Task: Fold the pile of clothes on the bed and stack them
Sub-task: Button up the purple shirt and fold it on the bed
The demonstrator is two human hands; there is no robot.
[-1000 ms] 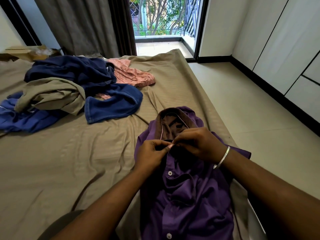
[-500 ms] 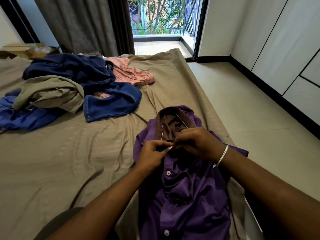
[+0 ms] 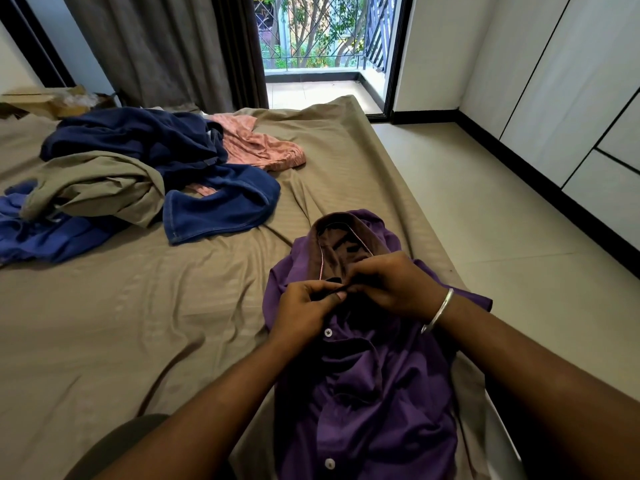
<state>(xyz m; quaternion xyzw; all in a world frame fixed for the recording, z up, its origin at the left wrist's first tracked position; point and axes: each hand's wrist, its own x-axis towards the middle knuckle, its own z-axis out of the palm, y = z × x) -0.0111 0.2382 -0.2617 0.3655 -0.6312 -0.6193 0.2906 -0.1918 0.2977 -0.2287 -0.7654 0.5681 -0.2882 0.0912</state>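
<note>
We see one purple shirt (image 3: 367, 386) lying front-up at the bed's (image 3: 138, 323) right edge. Left hand (image 3: 304, 310) and right hand (image 3: 391, 285) both pinch its placket just below the brown collar (image 3: 343, 244). One unfolded pile (image 3: 138, 174) sits well apart, far left: navy, blue, olive, pink garments. A cardboard box (image 3: 45, 102) lies behind, contents unclear.

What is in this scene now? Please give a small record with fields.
place: bed with tan sheet
garment in work: purple shirt, lying front up near the bed's right edge
left hand: pinches the shirt front just below the collar
right hand: pinches the same spot
unfolded pile: blue, tan and pink clothes, far left
folded stack: none visible
</note>
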